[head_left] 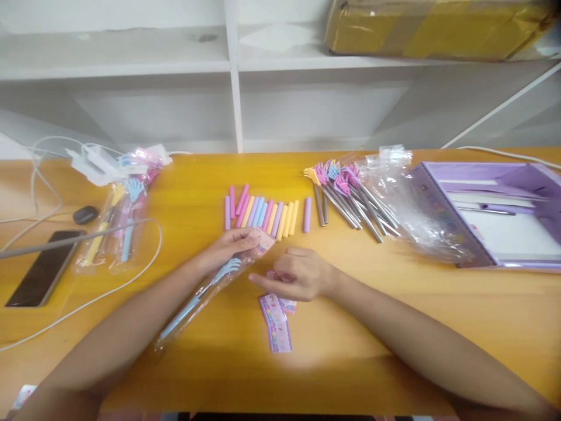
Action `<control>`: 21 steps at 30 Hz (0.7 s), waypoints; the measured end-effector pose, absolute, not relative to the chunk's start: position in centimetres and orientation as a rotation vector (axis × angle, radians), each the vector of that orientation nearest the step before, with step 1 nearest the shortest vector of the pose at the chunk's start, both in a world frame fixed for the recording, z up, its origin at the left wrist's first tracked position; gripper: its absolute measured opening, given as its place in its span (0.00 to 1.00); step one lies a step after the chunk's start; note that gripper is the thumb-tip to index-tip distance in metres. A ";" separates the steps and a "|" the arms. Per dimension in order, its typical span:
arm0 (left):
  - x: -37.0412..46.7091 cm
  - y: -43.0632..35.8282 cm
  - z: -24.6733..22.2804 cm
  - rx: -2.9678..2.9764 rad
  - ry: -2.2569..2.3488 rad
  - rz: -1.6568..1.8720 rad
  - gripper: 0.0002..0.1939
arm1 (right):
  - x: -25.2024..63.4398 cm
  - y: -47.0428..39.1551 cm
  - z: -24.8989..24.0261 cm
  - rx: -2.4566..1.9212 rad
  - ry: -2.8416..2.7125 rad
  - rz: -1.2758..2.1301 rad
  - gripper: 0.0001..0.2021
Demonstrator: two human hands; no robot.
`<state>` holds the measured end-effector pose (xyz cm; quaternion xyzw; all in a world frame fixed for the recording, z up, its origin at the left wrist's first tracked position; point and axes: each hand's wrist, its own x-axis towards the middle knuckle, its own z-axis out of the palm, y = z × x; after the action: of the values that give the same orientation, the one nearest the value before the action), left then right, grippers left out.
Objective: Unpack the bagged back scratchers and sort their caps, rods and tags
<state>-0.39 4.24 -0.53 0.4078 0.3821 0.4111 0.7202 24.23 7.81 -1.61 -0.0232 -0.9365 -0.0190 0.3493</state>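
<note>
The left hand pinches the top of a clear bag holding a blue scratcher, slanted over the counter. The right hand is curled, index finger out, above printed cards; its grip is unclear. Coloured tubes line the far side; bare wood spreads toward the near edge.

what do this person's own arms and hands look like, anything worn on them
Both arms are bare from the hands to where the picture cuts them off: no sleeves, gloves, watch or bracelet shows. The left hand and right hand show no ring that I can make out, though partly curled fingers hide some of each.
</note>
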 end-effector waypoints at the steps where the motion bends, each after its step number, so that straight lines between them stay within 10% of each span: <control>1: -0.4 4.2 -0.6 0.877 0.873 0.911 0.21 | 24.0 7.8 -1.6 -0.092 -2.421 -0.080 0.19; 21: -0.2 4.0 -1.0 0.954 0.973 0.969 0.21 | 23.3 8.6 -1.9 -0.331 -2.412 -0.034 0.34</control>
<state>-0.24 4.01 -0.98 0.4232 0.4319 0.4301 0.6703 23.34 8.63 -1.90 -0.1277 -0.9294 -0.0129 0.3460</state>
